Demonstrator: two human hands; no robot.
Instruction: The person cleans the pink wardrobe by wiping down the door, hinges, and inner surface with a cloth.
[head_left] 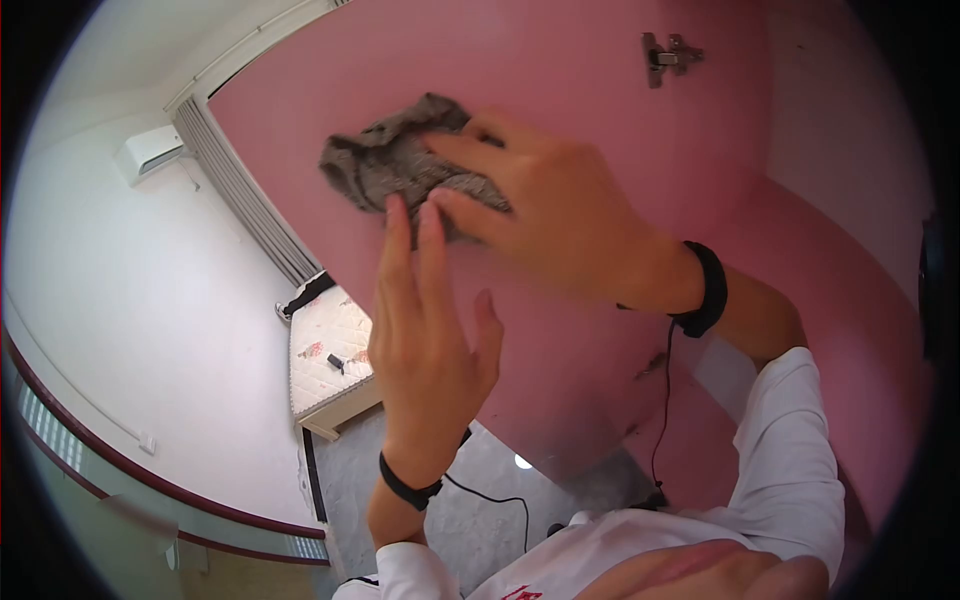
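Observation:
A crumpled grey-brown cloth lies against a pink cabinet door. My right hand presses on the cloth from the right, its fingers bent over it and gripping it. Below, my left hand is raised with its fingers stretched out and the thumb apart. Its fingertips reach the cloth's lower edge; whether they touch the cloth or the door I cannot tell. Black bands with thin cables sit on both wrists.
A metal hinge is fixed at the door's upper right. To the left, past the door's edge, stand a bed with a pale mattress and a grey curtain. An air conditioner hangs on the white wall. Cables hang near my arms.

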